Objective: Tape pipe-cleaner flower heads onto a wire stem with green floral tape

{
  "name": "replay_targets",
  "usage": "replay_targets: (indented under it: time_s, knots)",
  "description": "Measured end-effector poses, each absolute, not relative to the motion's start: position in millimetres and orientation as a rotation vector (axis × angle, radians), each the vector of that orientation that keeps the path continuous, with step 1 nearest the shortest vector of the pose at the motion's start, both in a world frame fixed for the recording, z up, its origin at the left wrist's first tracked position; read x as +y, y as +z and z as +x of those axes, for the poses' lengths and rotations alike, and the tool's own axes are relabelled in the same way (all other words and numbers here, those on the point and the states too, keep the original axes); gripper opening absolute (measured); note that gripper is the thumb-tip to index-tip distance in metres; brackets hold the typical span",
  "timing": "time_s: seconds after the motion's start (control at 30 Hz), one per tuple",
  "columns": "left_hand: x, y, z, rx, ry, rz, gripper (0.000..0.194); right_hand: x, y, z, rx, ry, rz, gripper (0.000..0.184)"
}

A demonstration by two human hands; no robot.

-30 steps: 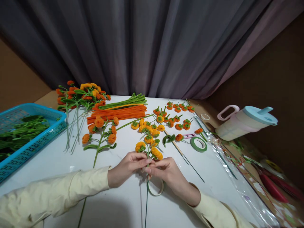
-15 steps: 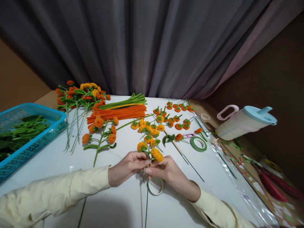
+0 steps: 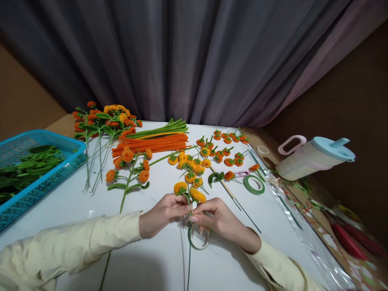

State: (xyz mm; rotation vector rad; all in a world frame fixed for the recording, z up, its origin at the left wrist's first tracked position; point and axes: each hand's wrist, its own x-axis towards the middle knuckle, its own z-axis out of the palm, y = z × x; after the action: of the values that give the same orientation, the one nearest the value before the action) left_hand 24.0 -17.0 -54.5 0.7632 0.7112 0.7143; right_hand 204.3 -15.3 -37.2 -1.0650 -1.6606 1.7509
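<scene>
My left hand (image 3: 163,215) pinches a long, thin green stem (image 3: 189,260) just below its flowers. At the top of this stem are yellow-orange pipe-cleaner flowers (image 3: 198,195) with green undersides. My right hand (image 3: 222,220) has its thumb and index finger closed beside the stem, on green floral tape. The tape's roll (image 3: 200,247) hangs under the right fingers, close to the stem. Behind my hands lie loose yellow pompom flowers (image 3: 190,177). A finished-looking spray of orange flowers (image 3: 127,155) with green leaves rests to the left.
A blue basket (image 3: 71,155) of green leaves stands at left. Orange pipe cleaners (image 3: 151,143) and a flower pile (image 3: 106,117) lie at the back. Another green tape roll (image 3: 254,184), small orange flowers (image 3: 228,162), a tumbler (image 3: 312,157) and red-handled tool (image 3: 348,241) are at right.
My right fingers have shifted slightly right, away from the flower head. The stem has turned a little, its lower end swinging right and the flowers tipping left.
</scene>
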Motion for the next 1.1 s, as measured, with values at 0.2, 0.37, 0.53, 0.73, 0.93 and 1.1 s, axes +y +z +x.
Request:
replay_targets:
  time_s: [0.2, 0.37, 0.53, 0.73, 0.93, 1.1]
  knots:
    - [-16, -53, 25, 0.786, 0.735, 0.769, 0.032, -15, -37, 205, -1.585, 1.857, -1.052, 0.031]
    - [-16, -53, 25, 0.782, 0.726, 0.785, 0.031, -14, -46, 208, -1.485, 1.961, -1.001, 0.026]
    - [-17, -57, 23, 0.707, 0.708, 0.867, 0.034, -12, -51, 206, -1.418, 2.058, -0.903, 0.028]
    - [-16, -60, 22, 0.603, 0.666, 0.898, 0.038, -13, -53, 201, -1.428, 2.080, -0.853, 0.031]
    - [-13, -55, 23, 0.560, 0.605, 0.926, 0.037, -20, -57, 197, -1.323, 2.036, -0.845, 0.029]
    - [-11, -47, 22, 0.628, 0.650, 1.021, 0.029, -26, -50, 197, -1.286, 1.912, -0.885, 0.026]
